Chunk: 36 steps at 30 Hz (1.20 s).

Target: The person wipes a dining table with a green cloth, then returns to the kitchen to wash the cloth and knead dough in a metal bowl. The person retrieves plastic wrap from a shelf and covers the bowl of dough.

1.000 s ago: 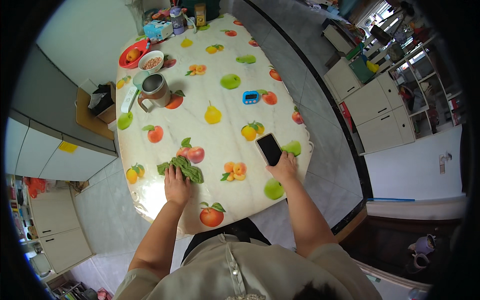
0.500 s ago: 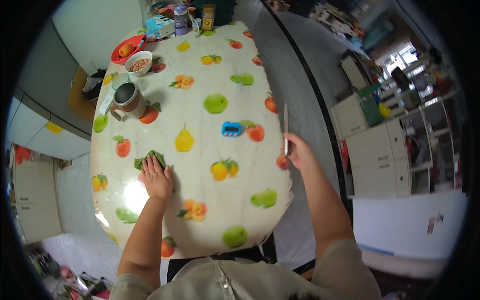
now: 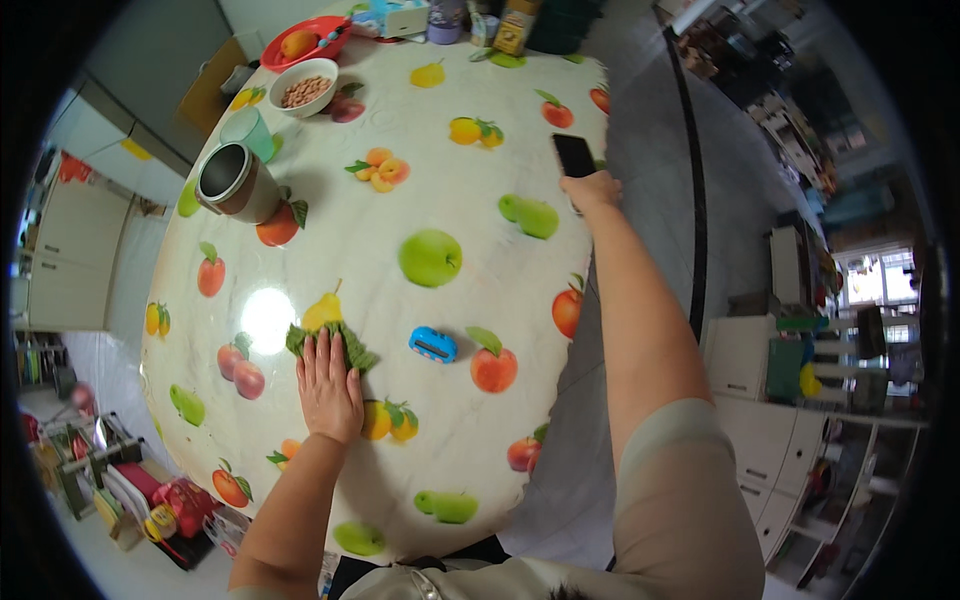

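My left hand (image 3: 330, 388) lies flat, fingers stretched out, on a crumpled green cloth (image 3: 357, 350) on the fruit-patterned tablecloth (image 3: 385, 310). The cloth's edges stick out around the fingers. At the table's far right edge, my right hand (image 3: 594, 188) is closed around the near end of a smartphone (image 3: 573, 156), dark screen upward. Whether the phone touches the table, I cannot tell. Right of my left hand sits a small blue digital timer (image 3: 433, 344), touched by neither hand.
Toward the far left stand a brown-and-steel mug (image 3: 250, 190), a pale green cup (image 3: 248, 132), a white bowl (image 3: 320, 103) of peanuts and a red basin (image 3: 332, 30) with an orange fruit. A tissue box (image 3: 405, 19) and jars line the far end.
My right hand has carried the phone forward along the table's right edge and turned its screen up. The left hand and cloth have slid right, closer to the printed pear. The view has shifted.
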Motion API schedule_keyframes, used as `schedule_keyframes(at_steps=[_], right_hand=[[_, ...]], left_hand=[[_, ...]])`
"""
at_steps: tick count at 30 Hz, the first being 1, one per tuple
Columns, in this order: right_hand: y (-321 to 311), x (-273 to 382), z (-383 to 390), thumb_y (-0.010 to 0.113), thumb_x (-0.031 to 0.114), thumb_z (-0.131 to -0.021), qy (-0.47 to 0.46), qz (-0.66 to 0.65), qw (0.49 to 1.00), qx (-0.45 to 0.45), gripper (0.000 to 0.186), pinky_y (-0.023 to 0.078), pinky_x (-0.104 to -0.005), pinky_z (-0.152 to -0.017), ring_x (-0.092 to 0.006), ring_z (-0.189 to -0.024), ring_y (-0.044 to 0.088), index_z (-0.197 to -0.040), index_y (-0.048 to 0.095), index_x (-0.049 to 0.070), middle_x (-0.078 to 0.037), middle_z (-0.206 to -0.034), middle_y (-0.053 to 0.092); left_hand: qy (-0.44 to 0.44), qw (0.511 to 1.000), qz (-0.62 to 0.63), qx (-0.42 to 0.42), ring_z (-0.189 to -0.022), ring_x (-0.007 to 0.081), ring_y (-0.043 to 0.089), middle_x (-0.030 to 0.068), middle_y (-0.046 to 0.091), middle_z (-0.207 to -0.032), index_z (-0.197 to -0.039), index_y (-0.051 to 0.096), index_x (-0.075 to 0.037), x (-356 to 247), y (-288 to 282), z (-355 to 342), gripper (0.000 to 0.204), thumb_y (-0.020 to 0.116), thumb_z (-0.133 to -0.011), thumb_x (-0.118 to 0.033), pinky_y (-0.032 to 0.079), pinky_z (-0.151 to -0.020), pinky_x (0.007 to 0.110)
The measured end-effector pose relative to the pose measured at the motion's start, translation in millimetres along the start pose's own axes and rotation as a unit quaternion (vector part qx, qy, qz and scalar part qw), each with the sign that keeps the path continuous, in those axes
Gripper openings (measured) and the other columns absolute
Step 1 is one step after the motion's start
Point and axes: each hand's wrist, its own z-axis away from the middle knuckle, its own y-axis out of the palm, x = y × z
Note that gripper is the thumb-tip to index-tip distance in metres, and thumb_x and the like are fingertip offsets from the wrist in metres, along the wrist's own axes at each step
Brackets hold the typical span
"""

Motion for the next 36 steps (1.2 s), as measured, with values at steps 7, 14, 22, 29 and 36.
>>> schedule_keyframes(at_steps=[7,14,22,29,36], right_hand=[[18,20,-105,0.070,0.036,-0.067,-0.101,0.027,0.994,-0.021,0.067,0.042,-0.0387,-0.102,-0.0350,-0.120,0.050,-0.121,0.053,-0.001,-0.023,-0.125,0.054],[40,-6,40,0.057,0.002,-0.086,-0.383,-0.338,0.777,0.366,0.028,0.046,-0.0219,-0.071,-0.0053,-0.081,0.056,-0.113,0.063,0.007,0.002,-0.097,0.065],[10,-59,212,0.065,0.002,-0.086,-0.202,-0.235,0.717,0.625,0.033,0.047,-0.0195,-0.065,-0.0060,-0.078,0.058,-0.118,0.058,-0.003,-0.003,-0.091,0.065],[27,-48,211,0.064,0.002,-0.086,-0.268,-0.321,0.732,0.538,0.026,0.046,-0.0207,-0.062,-0.0064,-0.071,0.056,-0.111,0.061,-0.004,-0.003,-0.086,0.063],[34,-30,200,0.065,0.004,-0.084,-0.368,-0.289,0.717,0.516,0.025,0.050,-0.0248,-0.064,-0.0090,-0.071,0.059,-0.107,0.062,-0.005,-0.006,-0.085,0.064]], left_hand=[[-0.012,1.000,-0.010,0.016,-0.141,0.0353,0.023,0.0131,0.030,-0.151,-0.143,0.035,-0.006,-11,-3,-23,0.056,0.045,-0.090,-0.022,0.016,-0.114,0.050],[-0.019,1.000,-0.018,0.004,-0.141,0.0346,0.024,0.0127,0.030,-0.151,-0.143,0.035,-0.006,-8,-4,-23,0.056,0.044,-0.091,-0.023,0.016,-0.115,0.050],[-0.033,0.999,-0.009,-0.011,-0.141,0.0315,0.024,0.0101,0.032,-0.151,-0.143,0.037,-0.008,-7,-2,-19,0.055,0.046,-0.090,-0.022,0.016,-0.115,0.047],[-0.028,0.999,0.000,-0.019,-0.141,0.0322,0.025,0.0107,0.033,-0.150,-0.141,0.039,-0.009,-8,-2,-19,0.056,0.048,-0.087,-0.019,0.017,-0.115,0.048],[-0.030,0.999,-0.001,-0.016,-0.141,0.0327,0.025,0.0115,0.034,-0.149,-0.141,0.039,-0.007,-11,-6,-21,0.056,0.047,-0.087,-0.017,0.018,-0.115,0.047]])
